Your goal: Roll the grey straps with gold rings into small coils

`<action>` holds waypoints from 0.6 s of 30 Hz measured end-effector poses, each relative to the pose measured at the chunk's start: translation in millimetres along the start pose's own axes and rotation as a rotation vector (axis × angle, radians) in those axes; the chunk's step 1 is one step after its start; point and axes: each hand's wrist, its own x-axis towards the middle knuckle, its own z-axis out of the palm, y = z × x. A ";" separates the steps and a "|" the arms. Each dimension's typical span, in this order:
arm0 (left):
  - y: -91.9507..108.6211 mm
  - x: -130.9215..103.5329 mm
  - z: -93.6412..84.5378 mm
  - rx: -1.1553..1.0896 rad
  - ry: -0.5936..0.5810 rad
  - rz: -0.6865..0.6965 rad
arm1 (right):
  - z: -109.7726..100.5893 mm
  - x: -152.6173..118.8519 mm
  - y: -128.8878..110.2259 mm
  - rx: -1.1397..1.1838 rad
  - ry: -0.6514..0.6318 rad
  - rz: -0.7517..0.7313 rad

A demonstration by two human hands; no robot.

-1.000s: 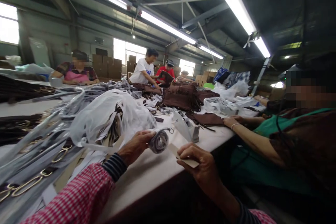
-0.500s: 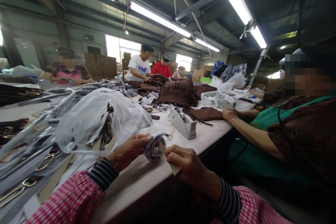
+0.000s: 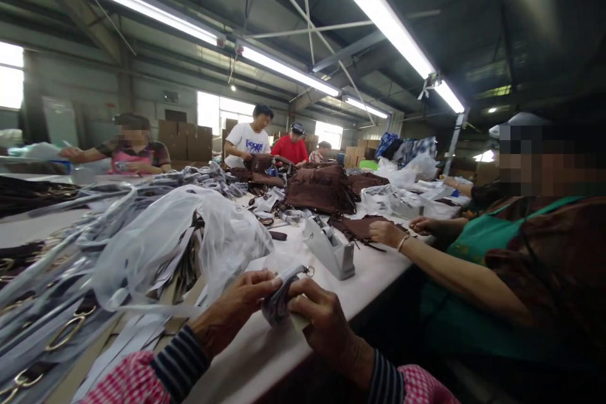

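Over the table edge, my left hand grips a rolled-up strap from its left side, thumb and fingers closed on it. The strap looks grey under clear wrapping, and a small metal ring sticks out at its top. My right hand is closed against the right side of the roll. A pale beige slip shows under its fingers, partly hidden. Just beyond my hands stands a grey tape dispenser. Left of them lies a translucent plastic bag around a bundle of dark straps and pale strips.
Wrapped straps with gold-coloured clasps spread across the left of the table. Brown bags are piled farther back. At my right, a co-worker in a green apron handles a flat brown bag. Other people work across the table.
My right hand has moved in against the roll, and less of the beige slip shows. The co-worker's hands on the right have come apart. The camera view has shifted slightly.
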 end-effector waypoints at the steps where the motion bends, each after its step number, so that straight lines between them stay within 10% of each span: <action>1: 3.0 -1.0 2.4 0.050 0.015 0.018 | 0.6 -2.0 0.4 -0.049 0.030 0.012; 6: 7.9 -4.7 18.9 0.522 0.079 0.198 | -2.4 -22.4 -4.9 -0.236 0.006 0.045; 12: -33.2 -9.7 39.4 1.150 0.102 0.361 | -1.2 -57.9 -8.8 -0.244 0.013 0.101; 18: -46.7 -12.5 42.0 1.107 0.071 0.459 | -7.0 -62.3 -8.9 -0.248 -0.097 0.116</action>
